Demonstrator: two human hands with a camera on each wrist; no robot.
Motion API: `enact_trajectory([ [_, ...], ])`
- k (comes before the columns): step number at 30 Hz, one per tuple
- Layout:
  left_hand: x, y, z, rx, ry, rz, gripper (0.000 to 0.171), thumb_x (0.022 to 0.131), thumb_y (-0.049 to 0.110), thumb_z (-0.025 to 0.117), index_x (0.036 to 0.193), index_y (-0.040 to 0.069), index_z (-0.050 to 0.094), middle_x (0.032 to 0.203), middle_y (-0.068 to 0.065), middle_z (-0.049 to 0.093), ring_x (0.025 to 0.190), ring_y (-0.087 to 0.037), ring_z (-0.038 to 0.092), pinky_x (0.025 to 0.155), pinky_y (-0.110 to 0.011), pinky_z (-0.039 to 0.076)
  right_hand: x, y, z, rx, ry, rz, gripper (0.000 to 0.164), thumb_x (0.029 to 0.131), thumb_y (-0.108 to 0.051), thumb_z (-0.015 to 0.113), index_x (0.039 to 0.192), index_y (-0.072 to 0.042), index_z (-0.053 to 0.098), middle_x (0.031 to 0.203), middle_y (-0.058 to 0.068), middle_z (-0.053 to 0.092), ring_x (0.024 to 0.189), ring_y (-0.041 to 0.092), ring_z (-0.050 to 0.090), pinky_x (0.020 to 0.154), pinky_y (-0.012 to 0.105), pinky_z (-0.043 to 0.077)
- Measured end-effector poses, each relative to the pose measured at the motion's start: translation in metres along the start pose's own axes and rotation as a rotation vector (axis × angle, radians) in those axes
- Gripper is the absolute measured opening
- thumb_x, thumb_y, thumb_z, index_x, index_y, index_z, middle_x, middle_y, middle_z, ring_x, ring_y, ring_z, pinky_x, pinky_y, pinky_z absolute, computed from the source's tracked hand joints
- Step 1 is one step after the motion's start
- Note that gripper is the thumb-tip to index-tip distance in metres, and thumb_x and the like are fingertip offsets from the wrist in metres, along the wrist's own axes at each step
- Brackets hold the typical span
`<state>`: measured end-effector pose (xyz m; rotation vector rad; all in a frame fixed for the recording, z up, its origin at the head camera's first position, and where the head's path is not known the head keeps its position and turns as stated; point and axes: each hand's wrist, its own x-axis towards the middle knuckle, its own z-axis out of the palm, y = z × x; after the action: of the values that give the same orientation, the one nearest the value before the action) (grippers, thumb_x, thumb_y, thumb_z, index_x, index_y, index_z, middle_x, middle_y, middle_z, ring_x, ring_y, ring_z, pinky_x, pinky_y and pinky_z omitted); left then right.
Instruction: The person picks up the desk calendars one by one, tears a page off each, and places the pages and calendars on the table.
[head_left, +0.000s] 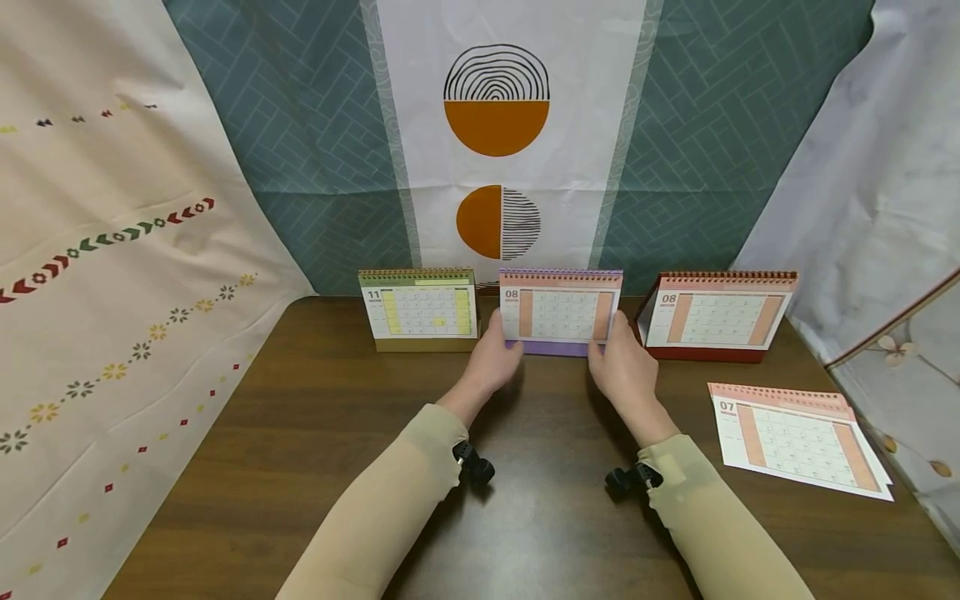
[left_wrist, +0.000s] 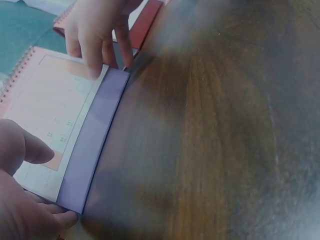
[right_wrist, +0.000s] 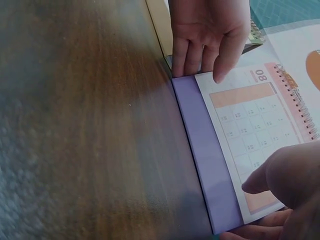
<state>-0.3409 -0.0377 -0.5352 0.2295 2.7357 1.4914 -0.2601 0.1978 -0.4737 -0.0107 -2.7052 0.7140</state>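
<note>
A purple-based desk calendar point(head_left: 558, 317), spiral-bound along its top and showing page 08, stands upright at the back middle of the table. My left hand point(head_left: 491, 360) grips its left side, and my right hand point(head_left: 628, 371) holds the right side. Seen from the left wrist, the left thumb point(left_wrist: 37, 150) lies over the page's edge while fingers reach around the end of the purple base point(left_wrist: 95, 135). The right wrist view has the right thumb point(right_wrist: 257, 181) on the front of the page, with fingers partly hidden behind the calendar.
To the left stands a green-topped calendar point(head_left: 420, 312) on page 11; to the right, a red-based calendar point(head_left: 720, 317) on page 08. Loose calendar sheets point(head_left: 798, 437), the top one marked 07, lie at the table's right. Cloth point(head_left: 322, 125) hangs behind the brown table point(head_left: 300, 467).
</note>
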Motion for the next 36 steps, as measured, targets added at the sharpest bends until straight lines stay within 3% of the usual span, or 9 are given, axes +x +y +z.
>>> enact_trajectory([
  [4,-0.003,0.004,0.000,-0.008,0.005,0.003,0.088,0.106,0.021,0.066,0.177,0.013,0.016,0.169,-0.015,0.048,0.150,-0.028,0.050,0.120,-0.049,0.042,0.001,0.001,-0.001,-0.008,-0.017,-0.009,0.048,0.106,-0.019,0.067,0.138,0.010,0.046,0.113,0.030,0.068,0.092,0.048,0.072,0.065,0.064,0.053],
  [11,-0.016,0.016,-0.003,0.008,0.018,0.008,0.086,0.107,0.022,0.066,0.177,0.011,0.017,0.171,-0.015,0.045,0.155,-0.032,0.045,0.124,-0.049,0.038,0.001,0.003,-0.002,-0.003,-0.034,-0.011,0.067,0.106,-0.019,0.067,0.156,0.010,0.035,0.121,0.033,0.069,0.093,0.051,0.072,0.066,0.066,0.055],
  [20,-0.004,0.002,0.002,-0.026,0.010,-0.001,0.088,0.107,0.021,0.065,0.178,0.015,0.014,0.172,-0.015,0.043,0.155,-0.030,0.044,0.125,-0.050,0.036,0.002,0.004,-0.002,-0.010,-0.066,0.006,0.081,0.107,-0.021,0.065,0.167,0.012,0.022,0.140,0.036,0.063,0.101,0.052,0.071,0.072,0.067,0.055],
  [27,-0.003,0.002,-0.002,-0.035,0.009,-0.035,0.095,0.106,0.021,0.066,0.178,0.010,0.005,0.182,-0.014,0.020,0.162,-0.028,0.031,0.128,-0.047,0.030,0.002,0.002,-0.004,-0.007,-0.093,0.041,0.085,0.109,-0.024,0.063,0.170,0.011,0.016,0.150,0.037,0.056,0.111,0.053,0.069,0.080,0.069,0.056],
  [30,-0.011,0.007,-0.008,-0.032,0.012,-0.019,0.092,0.106,0.021,0.065,0.178,0.008,0.008,0.182,-0.015,0.021,0.162,-0.029,0.031,0.129,-0.047,0.029,0.003,0.001,-0.007,0.002,-0.101,0.060,0.086,0.110,-0.026,0.062,0.172,0.009,0.013,0.159,0.036,0.049,0.125,0.053,0.064,0.087,0.072,0.054],
  [36,-0.040,0.029,-0.029,0.008,0.000,0.034,0.087,0.108,0.024,0.064,0.177,0.005,0.015,0.182,-0.016,0.020,0.166,-0.031,0.022,0.132,-0.048,0.021,0.000,-0.002,-0.014,0.029,-0.069,0.043,0.087,0.109,-0.025,0.063,0.172,0.008,0.012,0.169,0.035,0.037,0.147,0.053,0.047,0.099,0.076,0.049],
])
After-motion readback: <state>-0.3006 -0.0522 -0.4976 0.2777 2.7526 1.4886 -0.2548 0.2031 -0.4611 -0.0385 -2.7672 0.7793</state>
